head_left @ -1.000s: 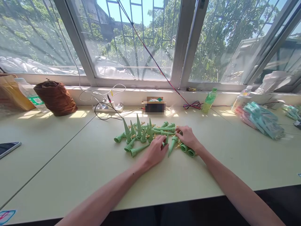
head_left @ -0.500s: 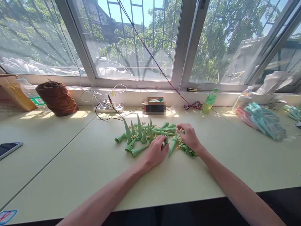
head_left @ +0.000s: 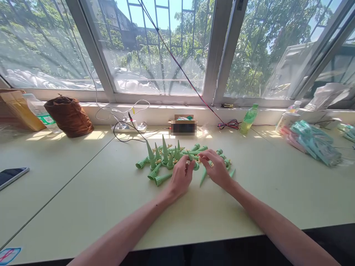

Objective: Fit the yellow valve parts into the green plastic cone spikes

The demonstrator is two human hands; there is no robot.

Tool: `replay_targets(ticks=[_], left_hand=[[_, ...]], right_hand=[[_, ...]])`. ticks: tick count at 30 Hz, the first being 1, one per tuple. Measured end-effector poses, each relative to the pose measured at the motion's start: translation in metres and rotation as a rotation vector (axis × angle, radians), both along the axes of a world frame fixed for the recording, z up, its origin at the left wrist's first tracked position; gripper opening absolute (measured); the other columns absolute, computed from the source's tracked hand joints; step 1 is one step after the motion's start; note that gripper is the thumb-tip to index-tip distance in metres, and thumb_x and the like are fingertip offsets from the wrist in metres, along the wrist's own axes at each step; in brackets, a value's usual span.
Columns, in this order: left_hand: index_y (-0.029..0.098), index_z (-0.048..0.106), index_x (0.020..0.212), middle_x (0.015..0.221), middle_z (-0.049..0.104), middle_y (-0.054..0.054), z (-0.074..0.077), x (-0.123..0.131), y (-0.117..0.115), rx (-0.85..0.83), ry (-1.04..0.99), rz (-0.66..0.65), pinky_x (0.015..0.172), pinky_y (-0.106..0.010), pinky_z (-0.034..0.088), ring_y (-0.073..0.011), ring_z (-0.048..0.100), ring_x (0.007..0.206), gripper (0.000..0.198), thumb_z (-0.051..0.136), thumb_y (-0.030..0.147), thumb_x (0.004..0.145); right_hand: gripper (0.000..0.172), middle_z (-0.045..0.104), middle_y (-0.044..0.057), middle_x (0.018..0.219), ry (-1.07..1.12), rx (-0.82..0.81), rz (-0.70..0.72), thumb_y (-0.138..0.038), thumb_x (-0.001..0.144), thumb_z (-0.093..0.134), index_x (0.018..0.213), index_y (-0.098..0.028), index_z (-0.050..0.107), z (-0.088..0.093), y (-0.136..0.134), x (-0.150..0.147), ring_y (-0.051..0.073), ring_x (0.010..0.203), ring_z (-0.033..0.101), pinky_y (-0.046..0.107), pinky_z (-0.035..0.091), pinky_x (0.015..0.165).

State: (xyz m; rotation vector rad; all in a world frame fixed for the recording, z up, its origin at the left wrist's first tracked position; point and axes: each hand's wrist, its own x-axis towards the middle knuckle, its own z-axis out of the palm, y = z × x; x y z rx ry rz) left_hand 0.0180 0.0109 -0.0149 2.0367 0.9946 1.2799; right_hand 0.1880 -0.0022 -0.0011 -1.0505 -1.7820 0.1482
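Observation:
My left hand point(head_left: 181, 177) is closed on a green plastic spike point(head_left: 196, 166), its tip leaning up and left, its wide collar towards my right hand. My right hand point(head_left: 218, 171) pinches a small yellowish piece point(head_left: 199, 155) close beside that spike; its exact shape is too small to tell. Several green spikes lie around both hands, and a few stand upright on their collars, such as a tall green cone point(head_left: 164, 149). Small yellowish pieces are scattered among them. Another green spike point(head_left: 203, 178) lies below my right hand, partly hidden.
Behind the pile is a small box point(head_left: 183, 126) with a blurred front. A power strip point(head_left: 126, 125) with cables, a brown bag point(head_left: 69, 116), a green bottle point(head_left: 249, 120) and teal plastic packets point(head_left: 314, 142) line the back. A phone point(head_left: 12, 175) lies at the left.
My right hand has moved left from the right-hand heap towards my left hand, now with a small yellowish piece in its fingertips. My left hand has raised and tilted its green spike.

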Motion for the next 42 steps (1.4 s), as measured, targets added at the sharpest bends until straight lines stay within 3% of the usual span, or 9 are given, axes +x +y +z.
replay_targets(ticks=[5,10,13,18,27,32,38,42], left_hand=[[0.020,0.049,0.093,0.061,0.050,0.005,0.0023,-0.0004,-0.0008,-0.016,-0.055,0.042,0.048,-0.022,0.035,-0.0091,0.044,0.046,0.018,0.043,0.037,0.099],[0.020,0.046,0.095,0.063,0.053,0.004,0.0041,-0.0006,-0.0004,-0.069,-0.152,0.057,0.049,-0.022,0.039,-0.0097,0.050,0.047,0.023,0.039,0.041,0.100],[0.020,0.045,0.096,0.053,0.047,0.007,0.0037,0.0000,-0.0007,-0.127,-0.200,0.055,0.047,-0.022,0.038,-0.0100,0.048,0.042,0.029,0.034,0.046,0.101],[0.020,0.044,0.093,0.054,0.050,0.007,0.0028,0.0015,-0.0011,-0.148,-0.249,0.037,0.045,-0.021,0.038,-0.0087,0.045,0.039,0.032,0.033,0.050,0.101],[0.020,0.044,0.091,0.053,0.050,0.007,0.0043,0.0013,-0.0018,-0.154,-0.235,0.037,0.045,-0.021,0.038,-0.0091,0.048,0.040,0.034,0.035,0.051,0.100],[0.020,0.043,0.086,0.068,0.059,0.002,0.0064,0.0005,-0.0024,-0.126,-0.173,0.016,0.045,-0.022,0.040,-0.0088,0.051,0.045,0.034,0.040,0.052,0.098],[0.021,0.034,0.074,0.054,0.039,0.008,0.0018,0.0011,-0.0024,-0.067,-0.104,0.036,0.043,-0.020,0.023,-0.0061,0.032,0.041,0.039,0.049,0.050,0.094],[0.020,0.034,0.073,0.054,0.034,0.008,0.0011,0.0016,-0.0028,-0.076,-0.080,0.037,0.043,-0.020,0.020,-0.0054,0.028,0.042,0.039,0.052,0.049,0.093]], right_hand=[[0.016,0.062,0.006,0.098,0.032,-0.014,0.062,-0.022,0.099,0.047,0.102,-0.024,0.063,-0.0039,-0.0042,-0.0074,0.018,0.083,0.063,0.032,0.054,0.072],[0.015,0.063,0.006,0.097,0.076,-0.010,0.019,-0.022,0.098,0.049,0.101,-0.023,0.063,-0.0027,-0.0043,-0.0064,0.019,0.084,0.062,0.032,0.054,0.075],[0.014,0.063,0.006,0.097,0.084,-0.001,-0.007,-0.022,0.098,0.050,0.100,-0.023,0.064,-0.0011,-0.0049,-0.0066,0.020,0.088,0.062,0.033,0.054,0.077],[0.013,0.064,0.006,0.097,0.092,-0.013,0.000,-0.023,0.097,0.051,0.100,-0.023,0.064,-0.0020,-0.0050,-0.0075,0.020,0.087,0.063,0.034,0.055,0.077],[0.013,0.061,0.006,0.098,0.152,-0.048,0.024,-0.026,0.098,0.050,0.100,-0.023,0.063,-0.0038,-0.0048,-0.0074,0.017,0.075,0.063,0.033,0.056,0.071],[0.014,0.060,0.005,0.097,0.136,-0.043,0.019,-0.026,0.098,0.049,0.100,-0.023,0.063,-0.0047,-0.0039,-0.0072,0.016,0.075,0.063,0.032,0.055,0.071],[0.012,0.058,0.005,0.095,0.169,-0.072,0.016,-0.025,0.098,0.048,0.100,-0.023,0.060,-0.0038,-0.0031,-0.0075,0.015,0.070,0.064,0.032,0.056,0.070],[0.011,0.059,0.004,0.095,0.162,-0.085,0.023,-0.024,0.097,0.050,0.100,-0.023,0.060,-0.0045,-0.0026,-0.0077,0.015,0.070,0.064,0.032,0.056,0.070]])
